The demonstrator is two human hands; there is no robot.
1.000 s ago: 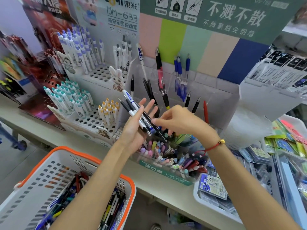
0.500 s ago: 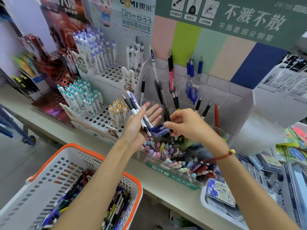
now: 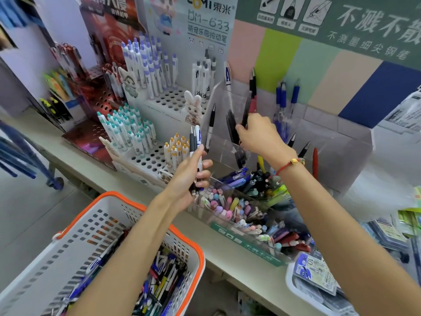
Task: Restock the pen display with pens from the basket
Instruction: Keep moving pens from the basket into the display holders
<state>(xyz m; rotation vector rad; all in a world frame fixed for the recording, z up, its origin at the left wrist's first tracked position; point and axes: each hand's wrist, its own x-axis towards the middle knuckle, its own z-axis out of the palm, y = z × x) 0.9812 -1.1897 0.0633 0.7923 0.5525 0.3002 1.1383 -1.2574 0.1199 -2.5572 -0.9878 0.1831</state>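
The left hand (image 3: 189,179) grips a small bundle of pens (image 3: 196,153) upright. At its 1 o'clock, the right hand (image 3: 259,135) pinches a black pen (image 3: 246,112) over the clear pen display (image 3: 337,142) — the basket (image 3: 75,233) of pens sits at 7 o'clock, below the counter (image 3: 227,252).

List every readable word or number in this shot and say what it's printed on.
"COMI 東米" on the white rabbit card.
"DM-633" on the same card, then "萌宠乐园按动笔".
"不溅不散" on the green header, cut off at the right edge.
"10" on the packet in the tray.
Red card, icon captions, green tray label: too blurred to read.
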